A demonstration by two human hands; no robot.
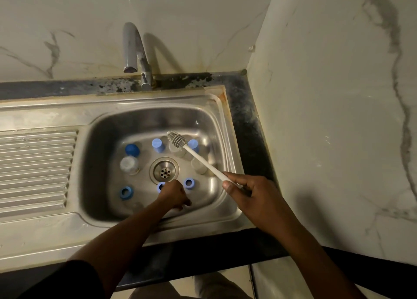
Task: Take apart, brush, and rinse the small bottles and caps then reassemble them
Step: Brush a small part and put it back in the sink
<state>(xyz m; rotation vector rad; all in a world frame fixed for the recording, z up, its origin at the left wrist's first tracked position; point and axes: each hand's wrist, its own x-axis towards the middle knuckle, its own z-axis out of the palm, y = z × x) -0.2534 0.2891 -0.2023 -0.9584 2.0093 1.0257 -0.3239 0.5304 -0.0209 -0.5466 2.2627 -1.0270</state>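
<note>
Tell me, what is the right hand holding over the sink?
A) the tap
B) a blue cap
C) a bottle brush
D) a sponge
C: the right hand grips the white handle of the bottle brush, whose grey bristle head is over the sink.

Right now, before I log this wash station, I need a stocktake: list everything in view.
sink: one, steel, centre of view
drainboard: one, steel, left of basin
faucet: one, chrome, behind basin
drain: one, steel, basin centre
blue caps: six, light to dark blue, ringing the drain
clear bottles: at least three, clear, among the caps
brush: one, white handle, grey head, above basin
left hand: in basin by a front cap, grip unclear
right hand: grips brush handle
</note>
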